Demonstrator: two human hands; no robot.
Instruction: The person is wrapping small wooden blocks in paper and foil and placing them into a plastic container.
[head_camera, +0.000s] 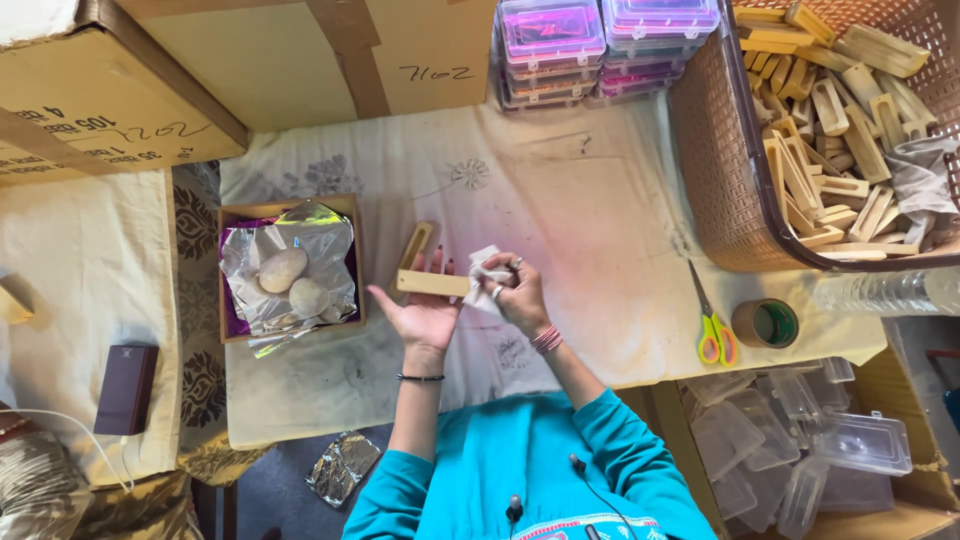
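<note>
Wooden block (432, 283) rests gripped in the left hand (424, 315); right hand (515, 293) pinches a cloth (487, 275) against it, near the scissors (712, 322).

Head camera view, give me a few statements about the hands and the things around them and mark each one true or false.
1. The left hand holds a wooden block. True.
2. The right hand holds scissors. False: it holds a white cloth; the scissors lie on the table.
3. The basket holds wooden pieces. True.
4. The tape roll sits beside the small box. False: it is by the scissors.
</note>
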